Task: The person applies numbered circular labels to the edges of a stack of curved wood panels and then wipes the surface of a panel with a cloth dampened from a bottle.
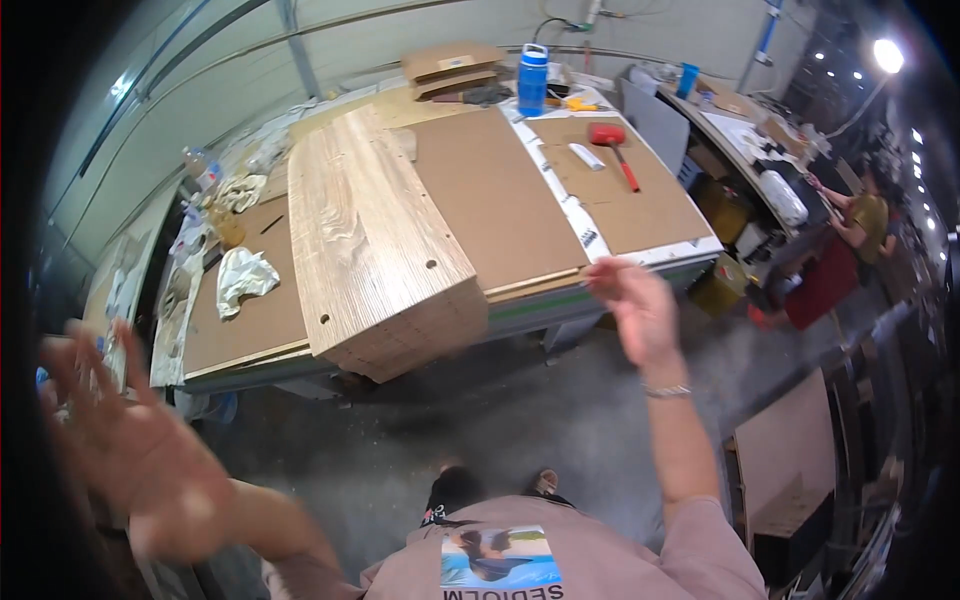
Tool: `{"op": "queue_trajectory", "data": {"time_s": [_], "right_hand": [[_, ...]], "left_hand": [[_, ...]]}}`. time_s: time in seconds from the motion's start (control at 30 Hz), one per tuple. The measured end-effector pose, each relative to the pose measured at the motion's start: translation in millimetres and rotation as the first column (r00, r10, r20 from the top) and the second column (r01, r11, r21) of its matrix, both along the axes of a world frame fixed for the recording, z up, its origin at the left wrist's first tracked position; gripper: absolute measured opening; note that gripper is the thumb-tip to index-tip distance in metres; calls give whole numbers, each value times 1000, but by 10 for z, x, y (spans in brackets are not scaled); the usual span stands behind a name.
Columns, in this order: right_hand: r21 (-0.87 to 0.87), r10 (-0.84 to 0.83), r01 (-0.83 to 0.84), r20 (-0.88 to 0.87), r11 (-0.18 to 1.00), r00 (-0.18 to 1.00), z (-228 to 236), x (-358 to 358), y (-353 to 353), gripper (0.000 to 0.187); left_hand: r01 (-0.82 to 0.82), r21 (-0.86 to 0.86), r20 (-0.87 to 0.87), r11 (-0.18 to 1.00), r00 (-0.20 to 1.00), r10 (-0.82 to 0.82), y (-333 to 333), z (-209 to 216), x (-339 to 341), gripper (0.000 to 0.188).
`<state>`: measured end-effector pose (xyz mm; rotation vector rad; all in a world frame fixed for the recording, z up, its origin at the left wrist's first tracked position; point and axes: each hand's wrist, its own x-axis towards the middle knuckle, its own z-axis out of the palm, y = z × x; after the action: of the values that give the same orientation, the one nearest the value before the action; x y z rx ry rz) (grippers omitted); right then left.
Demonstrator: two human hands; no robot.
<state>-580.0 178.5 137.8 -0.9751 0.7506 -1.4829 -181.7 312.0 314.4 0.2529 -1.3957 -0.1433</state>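
Note:
A long light wood-grain board piece [375,230] rests on the work table, its thick front end jutting past the near edge. Small dark round holes show in its top face. My left hand [150,450] is raised at the far left, fingers spread, holding nothing and apart from the table; it is slightly blurred. In front of the table's near edge, right of the board piece, hovers my right hand [640,310], with fingers loosely bent and nothing visible in them. A bracelet [667,391] circles the right wrist. Neither hand touches the board piece.
Brown sheets [480,190] cover the table [690,247]. A red mallet [613,150], a white tube-like item [586,156] and a blue bottle [532,80] stand or lie to the right. Crumpled cloth [245,280] lies left. Another person [862,220] sits at the far right.

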Motion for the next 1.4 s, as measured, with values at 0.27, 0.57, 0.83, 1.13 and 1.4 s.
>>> {"op": "queue_trajectory", "data": {"time_s": [0.27,0.57,0.83,1.13,1.4], "right_hand": [[790,468,-251,-50,559,883,-2321,1339,-781,61],[667,397,-479,287,570,872,-1632,1770,-643,59],[806,552,-418,140,418,822,-1633,2646,-161,54],[469,416,-127,-588,874,694,-1661,2642,-696,48],[368,368,-227,-377,902,850,-1577,2911,-2504,70]], "left_hand": [[498,855,-371,-143,783,500,-197,-3898,793,44],[812,584,-747,27,523,411,-888,-3919,338,71],[627,746,-665,223,683,301,-370,-4418,1759,63],[356,933,-311,-57,876,369,-499,-3497,2372,61],[45,919,2,-392,993,117,-2273,-2055,2768,68]]}}
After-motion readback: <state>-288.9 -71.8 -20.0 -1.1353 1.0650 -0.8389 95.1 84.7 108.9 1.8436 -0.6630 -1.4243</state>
